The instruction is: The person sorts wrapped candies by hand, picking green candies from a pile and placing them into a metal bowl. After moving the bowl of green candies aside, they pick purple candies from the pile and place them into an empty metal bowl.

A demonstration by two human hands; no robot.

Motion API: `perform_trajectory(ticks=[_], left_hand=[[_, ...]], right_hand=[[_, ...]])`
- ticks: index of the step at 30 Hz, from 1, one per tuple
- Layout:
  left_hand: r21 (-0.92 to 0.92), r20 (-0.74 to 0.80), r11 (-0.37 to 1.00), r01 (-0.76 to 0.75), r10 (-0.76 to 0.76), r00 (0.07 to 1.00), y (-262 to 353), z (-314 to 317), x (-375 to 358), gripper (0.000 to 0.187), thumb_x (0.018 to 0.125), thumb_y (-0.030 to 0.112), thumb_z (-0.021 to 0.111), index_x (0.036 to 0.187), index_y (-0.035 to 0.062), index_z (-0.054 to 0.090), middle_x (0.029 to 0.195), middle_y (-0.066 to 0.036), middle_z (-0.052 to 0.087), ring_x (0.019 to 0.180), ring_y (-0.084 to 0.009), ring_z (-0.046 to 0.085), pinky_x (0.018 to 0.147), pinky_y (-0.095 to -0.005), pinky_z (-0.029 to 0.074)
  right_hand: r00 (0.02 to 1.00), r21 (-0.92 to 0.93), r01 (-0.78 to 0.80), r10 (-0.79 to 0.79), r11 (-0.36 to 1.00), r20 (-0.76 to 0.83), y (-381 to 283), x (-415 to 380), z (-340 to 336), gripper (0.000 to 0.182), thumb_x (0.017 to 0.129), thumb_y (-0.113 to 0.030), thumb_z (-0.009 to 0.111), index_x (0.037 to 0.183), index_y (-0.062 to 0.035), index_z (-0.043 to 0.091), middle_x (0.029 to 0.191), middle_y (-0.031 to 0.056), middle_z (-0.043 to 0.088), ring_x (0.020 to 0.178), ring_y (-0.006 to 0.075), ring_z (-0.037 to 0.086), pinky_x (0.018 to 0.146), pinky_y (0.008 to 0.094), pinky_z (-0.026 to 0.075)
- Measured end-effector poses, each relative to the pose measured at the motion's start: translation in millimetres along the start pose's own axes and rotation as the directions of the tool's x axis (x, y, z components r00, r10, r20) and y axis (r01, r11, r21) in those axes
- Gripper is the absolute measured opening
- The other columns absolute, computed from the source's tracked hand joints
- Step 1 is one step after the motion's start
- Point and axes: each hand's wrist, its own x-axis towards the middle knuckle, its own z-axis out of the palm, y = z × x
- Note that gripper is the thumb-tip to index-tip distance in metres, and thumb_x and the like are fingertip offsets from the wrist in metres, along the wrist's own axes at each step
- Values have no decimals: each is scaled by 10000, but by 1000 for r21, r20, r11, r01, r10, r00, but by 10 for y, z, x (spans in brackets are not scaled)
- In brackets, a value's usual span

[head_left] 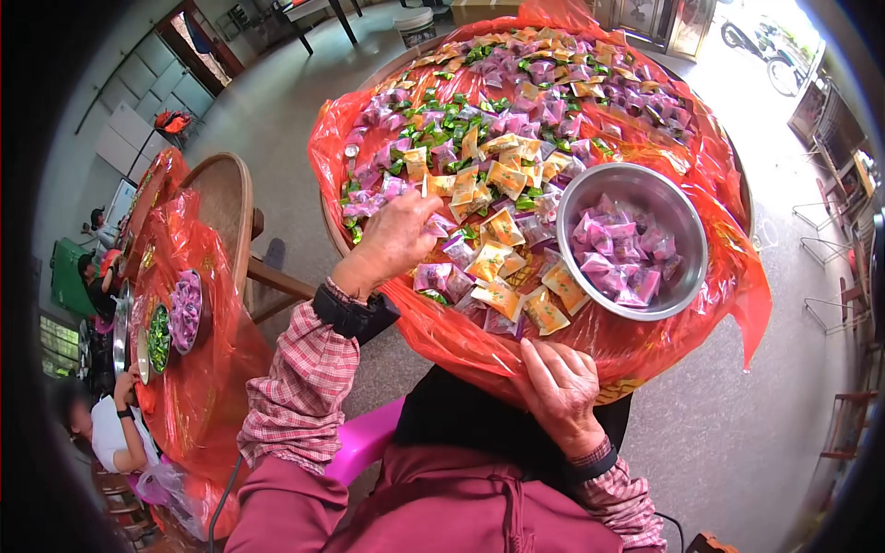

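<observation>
My left hand (392, 241) reaches over the left side of a round table spread with small wrapped packets. Its fingers are bent and drawn together among purple packets (392, 189) and orange packets (464, 189); what lies between the fingertips is hidden. At the near edge, my right hand (562, 392) has its fingers closed on the rim of a red plastic sheet (442, 336), just below several orange packets (546, 311). A steel bowl (693, 276) holding purple packets (619, 249) stands on the right side of the sheet. Green packets (461, 124) lie mixed in farther back.
To the left, another table covered in red plastic (207, 387) carries a bowl of purple packets (186, 313) and one of green packets (159, 339). A person (118, 429) sits beside it. A pink stool (369, 442) is under me. A white bucket (415, 29) stands behind.
</observation>
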Motion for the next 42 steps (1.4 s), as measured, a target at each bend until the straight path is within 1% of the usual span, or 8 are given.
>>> perform_trajectory(ticks=[11, 13, 16, 22, 30, 33, 40, 42], left_hand=[[84, 58, 993, 78, -83, 995, -282, 65, 24, 242, 850, 70, 585, 1083, 56, 650, 972, -196, 684, 938, -431, 660, 823, -499, 536], [29, 19, 999, 40, -40, 999, -210, -53, 38, 215, 881, 74, 582, 1083, 45, 650, 871, -131, 680, 791, -327, 680, 726, -423, 549], [-567, 183, 784, 251, -177, 967, 129, -220, 147, 208, 967, 117, 580, 1142, 27, 647, 812, 44, 562, 671, -36, 502, 598, -246, 477], [-949, 133, 292, 121, 19, 991, 944, -224, 548, 286, 996, 117, 637, 1272, 44, 620, 943, -6, 676, 804, -74, 633, 764, -242, 548], [-381, 206, 919, 97, -18, 978, 361, -280, -147, 314, 897, 162, 771, 1134, -6, 653, 959, -36, 626, 819, -101, 571, 732, -282, 503], [-227, 203, 974, -15, 62, 977, 244, -178, -389, 370, 804, 245, 737, 1072, 4, 651, 929, -171, 633, 893, -355, 643, 810, -446, 521], [-59, 142, 995, -79, 87, 986, 138, 14, -448, 417, 781, 225, 770, 1110, 2, 641, 997, -161, 600, 899, -302, 649, 819, -405, 526], [-209, 266, 965, 159, -100, 959, 157, -34, -445, 365, 770, 188, 767, 1069, 14, 652, 951, -130, 573, 872, -263, 643, 792, -381, 524]], right_hand=[[1000, -8, -13, 13, 1000, 8, -5, -13, 7, 494, 748, -165, 816, 1203, -17, 691, 1080, 81, 704, 987, 236, 682, 829, 378, 502], [1000, -7, -9, 9, 1000, 12, -4, -6, 4, 496, 748, -166, 816, 1205, -18, 689, 1086, 81, 705, 988, 237, 681, 829, 379, 502], [1000, -15, -5, 5, 1000, 7, -8, 0, 6, 495, 751, -163, 815, 1206, -17, 688, 1087, 81, 704, 982, 236, 682, 824, 377, 502], [1000, -11, 3, -3, 1000, -3, -6, 7, -4, 474, 759, -147, 802, 1199, -12, 687, 1063, 83, 699, 964, 232, 684, 805, 373, 503], [1000, 12, 10, -10, 1000, -29, 26, -2, 11, 456, 759, -131, 773, 1187, -3, 680, 1051, 85, 691, 942, 227, 682, 782, 368, 504], [999, 6, 22, -22, 1000, -30, 29, -2, 16, 462, 758, -133, 773, 1191, -3, 676, 1050, 82, 691, 939, 225, 682, 782, 367, 504], [1000, 8, 15, -15, 1000, -26, 18, -4, 17, 470, 759, -142, 786, 1194, -3, 677, 1047, 83, 695, 935, 232, 684, 786, 373, 506], [999, 7, 15, -15, 1000, -31, 9, 2, 13, 472, 760, -142, 790, 1195, -3, 676, 1048, 83, 696, 934, 234, 684, 787, 375, 507]])
